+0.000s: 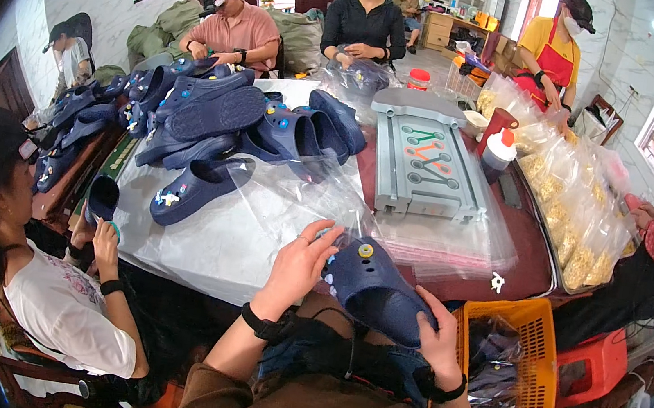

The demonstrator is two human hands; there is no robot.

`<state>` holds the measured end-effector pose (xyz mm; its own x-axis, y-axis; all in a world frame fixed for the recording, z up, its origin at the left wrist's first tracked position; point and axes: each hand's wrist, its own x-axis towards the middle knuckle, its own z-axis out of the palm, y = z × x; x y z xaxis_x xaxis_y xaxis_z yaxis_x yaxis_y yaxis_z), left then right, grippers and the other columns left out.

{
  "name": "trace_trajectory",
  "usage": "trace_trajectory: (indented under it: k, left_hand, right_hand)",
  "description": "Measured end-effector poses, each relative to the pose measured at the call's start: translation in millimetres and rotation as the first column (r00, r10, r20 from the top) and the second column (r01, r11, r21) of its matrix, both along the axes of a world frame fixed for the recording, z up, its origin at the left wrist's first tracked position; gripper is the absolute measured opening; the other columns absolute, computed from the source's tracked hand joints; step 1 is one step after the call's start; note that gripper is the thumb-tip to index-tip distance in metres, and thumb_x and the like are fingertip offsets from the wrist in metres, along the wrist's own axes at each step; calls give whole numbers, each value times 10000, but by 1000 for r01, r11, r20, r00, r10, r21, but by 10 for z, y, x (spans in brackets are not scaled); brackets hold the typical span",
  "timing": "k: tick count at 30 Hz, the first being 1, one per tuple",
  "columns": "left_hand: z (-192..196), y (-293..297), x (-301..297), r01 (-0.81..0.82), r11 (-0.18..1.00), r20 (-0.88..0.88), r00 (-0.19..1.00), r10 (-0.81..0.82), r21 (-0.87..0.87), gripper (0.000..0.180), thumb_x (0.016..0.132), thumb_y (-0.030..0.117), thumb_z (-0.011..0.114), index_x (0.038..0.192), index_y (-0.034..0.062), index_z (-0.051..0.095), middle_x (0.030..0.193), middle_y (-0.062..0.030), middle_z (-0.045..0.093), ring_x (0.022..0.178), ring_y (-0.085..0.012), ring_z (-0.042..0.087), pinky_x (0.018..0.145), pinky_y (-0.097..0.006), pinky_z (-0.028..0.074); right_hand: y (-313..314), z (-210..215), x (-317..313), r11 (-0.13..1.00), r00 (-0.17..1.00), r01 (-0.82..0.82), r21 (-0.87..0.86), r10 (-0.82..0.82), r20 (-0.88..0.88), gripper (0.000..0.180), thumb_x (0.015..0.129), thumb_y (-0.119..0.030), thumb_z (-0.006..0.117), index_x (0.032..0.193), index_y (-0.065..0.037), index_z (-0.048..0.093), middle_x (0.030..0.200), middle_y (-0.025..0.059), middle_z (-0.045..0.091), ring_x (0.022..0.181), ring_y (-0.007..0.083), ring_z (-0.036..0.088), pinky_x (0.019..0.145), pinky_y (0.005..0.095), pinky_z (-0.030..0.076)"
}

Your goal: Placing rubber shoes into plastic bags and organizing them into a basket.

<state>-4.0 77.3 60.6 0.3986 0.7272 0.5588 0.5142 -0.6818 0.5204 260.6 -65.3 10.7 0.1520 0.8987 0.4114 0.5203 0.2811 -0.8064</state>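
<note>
A navy clog (pixel 381 291) with small charms on its upper is tilted in front of me above my lap, its toe pointing to the far left. My right hand (pixel 439 334) grips it by the heel end, thumb at the rim of the foot opening. Against the toe side lies my left hand (pixel 304 263), its fingers bent at the edge of a clear plastic bag (pixel 308 193); the thumb is hidden. Part of that bag spreads over the white table covering and meets the toe. Beyond it a single navy clog (pixel 196 191) rests near a heap of clogs (pixel 215 111).
A grey plastic stand (pixel 432 156) sits on the table above flat clear bags (pixel 453 249). At right are a dark bottle with a white cap (pixel 499 154) and bags of small yellowish pieces (pixel 573 216). An orange basket (pixel 550 382) holds bagged items beside my right arm. Co-workers surround the table.
</note>
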Motion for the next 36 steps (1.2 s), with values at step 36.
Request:
trace_trajectory:
  k: [36]
  left_hand:
    - [-150, -334, 410, 527, 830, 6, 845, -535, -185, 484, 910, 25, 608, 1390, 80, 573, 1517, -127, 498, 1230, -387, 596, 976, -394, 535]
  right_hand:
    - [620, -340, -715, 963, 958, 243, 119, -257, 127, 636, 840, -135, 716, 1380, -5, 407, 1200, 270, 625, 1039, 470, 645, 833, 500, 544]
